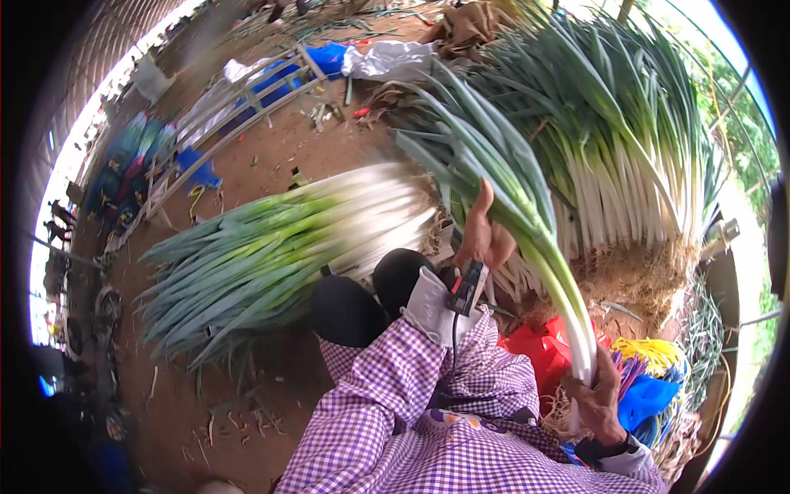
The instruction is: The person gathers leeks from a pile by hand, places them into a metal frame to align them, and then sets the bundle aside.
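One large leek (pixel 553 267) stretches diagonally across the view in front of me, its green leaves toward the top. My right hand (pixel 599 399) is wrapped round its white stem just above the roots. Beside the leaves is my left hand (pixel 485 235), its thumb raised and the other fingers partly hidden; a small dark device is strapped at the wrist. Left of my knees lies a pile of leeks (pixel 329 226), roots toward my left hand. A big upright stack of leeks (pixel 625 156) stands at the upper right.
A red plastic bag (pixel 543 350), a blue bag (pixel 646 401) and yellow ties (pixel 654 352) lie by my right hand. At the upper left a wooden frame (pixel 239 123) lies on the brown ground, with blue and white sheets. Leaf scraps are scattered about.
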Demonstrator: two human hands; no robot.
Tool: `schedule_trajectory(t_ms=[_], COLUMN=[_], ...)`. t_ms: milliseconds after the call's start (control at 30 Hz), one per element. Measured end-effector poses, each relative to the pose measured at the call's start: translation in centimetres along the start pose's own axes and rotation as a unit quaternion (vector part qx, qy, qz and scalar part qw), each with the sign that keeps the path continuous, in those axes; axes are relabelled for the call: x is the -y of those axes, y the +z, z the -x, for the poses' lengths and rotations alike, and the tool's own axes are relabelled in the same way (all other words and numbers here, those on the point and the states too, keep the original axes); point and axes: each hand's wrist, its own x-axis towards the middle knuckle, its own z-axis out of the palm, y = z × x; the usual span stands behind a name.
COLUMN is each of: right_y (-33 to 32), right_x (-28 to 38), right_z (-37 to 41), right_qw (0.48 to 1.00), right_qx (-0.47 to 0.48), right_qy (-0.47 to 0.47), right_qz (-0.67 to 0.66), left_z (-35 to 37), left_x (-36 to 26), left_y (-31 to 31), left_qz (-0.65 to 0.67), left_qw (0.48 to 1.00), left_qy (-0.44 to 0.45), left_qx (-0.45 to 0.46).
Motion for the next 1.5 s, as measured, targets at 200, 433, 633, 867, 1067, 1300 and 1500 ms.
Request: schedule_trajectory(t_ms=[200,433,633,867,1067,1300,1500], right_y=[-0.4,4.5,16.9,36.1,41.2,41.8,42.9], right_x=[3.9,14.9,26.3,23.6,16.5,14.7,13.4], right_z=[-4.3,-16.1,-27.2,-40.2,-44.5,-45.4,-45.6], right_qw=[0.992,0.944,0.858,0.76,0.747,0.759,0.769], right_qx=[0.01,0.171,0.245,0.339,0.27,0.227,0.196], right_qy=[-0.126,-0.278,-0.439,-0.528,-0.566,-0.551,-0.53], right_qz=[-0.027,-0.052,0.104,0.172,0.218,0.262,0.299], left_z=[-2.1,3.5,12.8,20.4,20.6,21.1,23.3], left_x=[-9.8,-28.0,-43.6,-45.0,-41.8,-42.7,-46.3], left_y=[6.0,15.2,14.3,-1.5,-11.6,-10.5,-7.0], left_qz=[0.004,-0.272,-0.358,-0.249,-0.232,-0.215,-0.169], left_qw=[0.989,0.905,0.828,0.817,0.757,0.776,0.757], left_qy=[0.099,0.324,0.43,0.463,0.484,0.428,0.362], left_qx=[0.111,0.044,0.036,-0.238,-0.371,-0.411,-0.517])
